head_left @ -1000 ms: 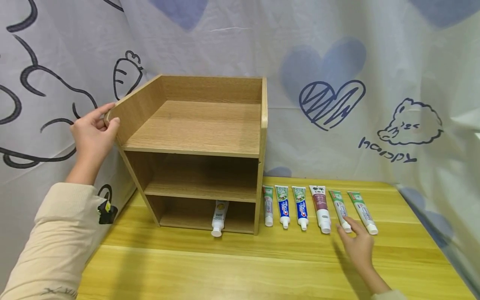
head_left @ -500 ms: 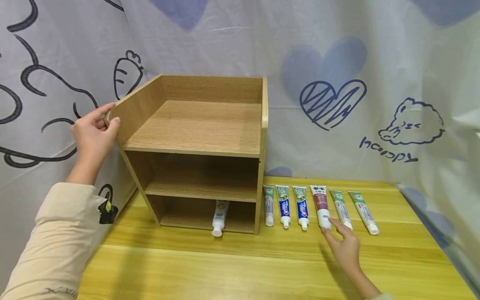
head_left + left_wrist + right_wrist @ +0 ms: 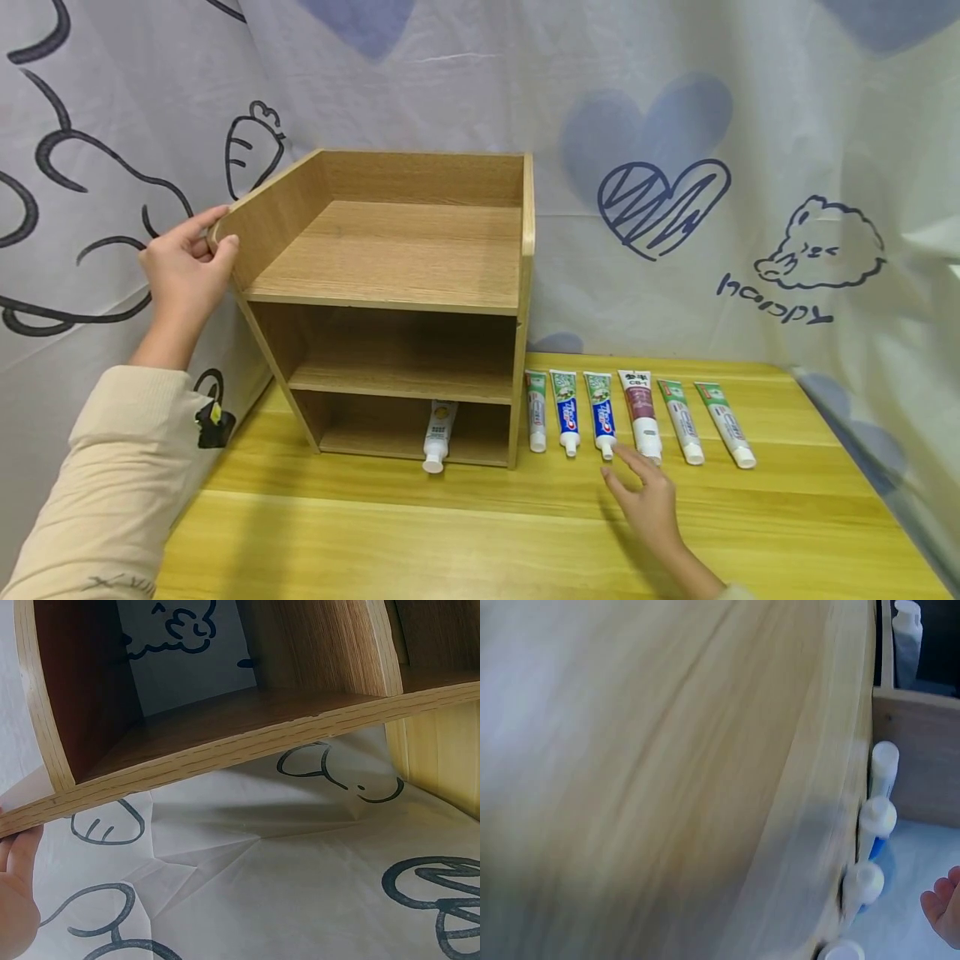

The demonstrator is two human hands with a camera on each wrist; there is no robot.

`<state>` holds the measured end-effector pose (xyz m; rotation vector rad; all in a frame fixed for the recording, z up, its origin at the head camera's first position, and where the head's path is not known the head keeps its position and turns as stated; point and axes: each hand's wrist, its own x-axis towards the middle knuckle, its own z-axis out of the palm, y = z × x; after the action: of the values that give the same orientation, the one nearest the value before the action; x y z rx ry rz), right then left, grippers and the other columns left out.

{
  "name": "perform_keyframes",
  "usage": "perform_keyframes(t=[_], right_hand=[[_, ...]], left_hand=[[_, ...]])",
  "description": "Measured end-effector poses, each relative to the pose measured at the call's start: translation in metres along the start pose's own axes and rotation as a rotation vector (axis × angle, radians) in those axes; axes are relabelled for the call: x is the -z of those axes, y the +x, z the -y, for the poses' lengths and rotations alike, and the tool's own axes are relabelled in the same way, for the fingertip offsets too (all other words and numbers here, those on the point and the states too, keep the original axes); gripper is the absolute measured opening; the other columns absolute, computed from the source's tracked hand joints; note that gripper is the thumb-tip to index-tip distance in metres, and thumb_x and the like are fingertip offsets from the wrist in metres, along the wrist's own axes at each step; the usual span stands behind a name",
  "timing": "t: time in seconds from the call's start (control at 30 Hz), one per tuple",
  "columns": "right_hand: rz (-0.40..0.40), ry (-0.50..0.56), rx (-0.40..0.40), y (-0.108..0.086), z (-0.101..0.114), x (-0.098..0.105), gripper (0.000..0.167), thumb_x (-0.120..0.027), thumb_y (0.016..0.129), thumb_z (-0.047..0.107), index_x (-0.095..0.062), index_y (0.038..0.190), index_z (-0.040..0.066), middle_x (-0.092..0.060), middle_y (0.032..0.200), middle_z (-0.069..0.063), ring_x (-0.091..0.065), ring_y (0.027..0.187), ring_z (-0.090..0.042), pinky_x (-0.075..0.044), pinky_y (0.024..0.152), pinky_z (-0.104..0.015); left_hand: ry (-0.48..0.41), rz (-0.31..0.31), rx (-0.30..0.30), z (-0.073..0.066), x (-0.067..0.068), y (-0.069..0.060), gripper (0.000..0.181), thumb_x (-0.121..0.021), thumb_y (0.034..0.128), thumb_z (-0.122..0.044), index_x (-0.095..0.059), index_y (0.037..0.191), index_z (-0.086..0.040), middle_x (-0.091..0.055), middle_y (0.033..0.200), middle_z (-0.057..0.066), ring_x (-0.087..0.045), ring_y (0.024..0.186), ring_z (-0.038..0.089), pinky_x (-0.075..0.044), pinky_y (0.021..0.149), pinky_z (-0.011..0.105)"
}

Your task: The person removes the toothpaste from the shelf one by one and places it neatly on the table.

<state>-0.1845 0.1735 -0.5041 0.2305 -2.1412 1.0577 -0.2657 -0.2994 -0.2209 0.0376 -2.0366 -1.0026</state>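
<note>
My left hand (image 3: 183, 267) grips the front edge of the left side panel of a wooden shelf unit (image 3: 382, 250). In the left wrist view its fingers (image 3: 15, 892) show at the panel's edge. My right hand (image 3: 648, 500) is over the table, thumb and index finger apart, holding nothing. Its fingertips are by the cap of a blue-and-green toothpaste tube (image 3: 603, 412), partly in front of the cap of a maroon-and-white tube (image 3: 640, 404); contact cannot be told. Another blue-and-green tube (image 3: 567, 408) lies to the left. A white tube (image 3: 439, 429) lies in the bottom compartment, cap outward.
A green-and-white tube (image 3: 536, 412) lies close to the unit's right side. Two more, a green-and-white tube (image 3: 680, 421) and its outer neighbour tube (image 3: 726, 425), end the row at right. Patterned cloth (image 3: 663, 208) hangs behind the yellow wooden table (image 3: 420, 542).
My right hand has moved left along the row of caps, from the green-and-white tube past the maroon one to the blue-and-green one. The left hand and tubes have stayed put.
</note>
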Motion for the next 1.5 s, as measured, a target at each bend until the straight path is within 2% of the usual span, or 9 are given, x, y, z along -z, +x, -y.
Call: perform_keyframes(t=[0.6,0.83,0.93,1.07,1.17,1.27,1.5], right_hand=[[0.059,0.057,0.049,-0.007,0.024,-0.029,0.037,-0.078,0.061,-0.006,-0.068,0.097,-0.007,-0.069,0.098,-0.021,-0.064,0.091,-0.038,-0.031,0.091,0.000],[0.071,0.097,0.073,-0.009,0.033,-0.041,0.037,-0.078,0.062,-0.006,-0.068,0.098,-0.007,-0.068,0.097,-0.022,-0.065,0.092,-0.031,-0.035,0.091,-0.002],[0.091,0.098,0.075,-0.011,0.040,-0.045,0.035,-0.078,0.063,-0.004,-0.069,0.098,-0.005,-0.068,0.098,-0.021,-0.065,0.093,-0.030,-0.040,0.090,-0.006],[0.116,0.113,0.093,-0.014,0.050,-0.052,0.035,-0.078,0.064,-0.001,-0.069,0.098,-0.005,-0.069,0.099,-0.019,-0.066,0.092,-0.031,-0.051,0.085,-0.025],[0.132,0.141,0.099,-0.015,0.055,-0.058,0.035,-0.077,0.065,0.000,-0.069,0.099,-0.005,-0.068,0.100,-0.020,-0.065,0.092,-0.031,-0.053,0.082,-0.038],[0.146,0.164,0.105,-0.016,0.060,-0.064,0.035,-0.077,0.065,-0.001,-0.068,0.100,-0.005,-0.068,0.100,-0.019,-0.065,0.093,-0.030,-0.054,0.080,-0.041],[0.161,0.263,0.099,-0.021,0.074,-0.079,0.037,-0.076,0.067,-0.002,-0.068,0.103,-0.002,-0.068,0.100,-0.020,-0.065,0.095,-0.028,-0.054,0.081,-0.038]], left_hand=[[-0.023,0.001,0.030,0.002,0.000,0.000,0.034,-0.058,0.0827,-0.009,-0.066,0.115,-0.006,-0.042,0.054,-0.037,-0.046,0.051,-0.020,-0.035,0.046,0.000],[-0.029,-0.002,0.026,0.001,0.000,0.000,0.033,-0.058,0.0825,-0.008,-0.066,0.115,-0.005,-0.043,0.054,-0.037,-0.046,0.052,-0.021,-0.036,0.047,0.000],[-0.020,0.003,0.029,0.000,0.000,0.000,0.034,-0.058,0.0829,-0.008,-0.066,0.115,-0.006,-0.042,0.054,-0.038,-0.046,0.052,-0.021,-0.036,0.047,0.000],[0.003,0.006,0.034,0.000,0.000,0.001,0.034,-0.057,0.0833,-0.009,-0.066,0.116,-0.007,-0.041,0.053,-0.039,-0.045,0.050,-0.022,-0.035,0.046,0.000],[0.007,0.008,0.037,0.000,0.000,0.000,0.034,-0.058,0.0834,-0.010,-0.066,0.116,-0.008,-0.041,0.053,-0.039,-0.045,0.050,-0.021,-0.035,0.046,0.000],[0.001,0.010,0.044,0.001,0.001,0.000,0.034,-0.058,0.0834,-0.010,-0.066,0.117,-0.008,-0.042,0.054,-0.038,-0.045,0.051,-0.020,-0.036,0.046,0.000],[0.001,0.008,0.039,0.001,0.001,0.001,0.034,-0.058,0.0833,-0.010,-0.066,0.116,-0.008,-0.042,0.054,-0.038,-0.046,0.051,-0.021,-0.036,0.047,0.000]])
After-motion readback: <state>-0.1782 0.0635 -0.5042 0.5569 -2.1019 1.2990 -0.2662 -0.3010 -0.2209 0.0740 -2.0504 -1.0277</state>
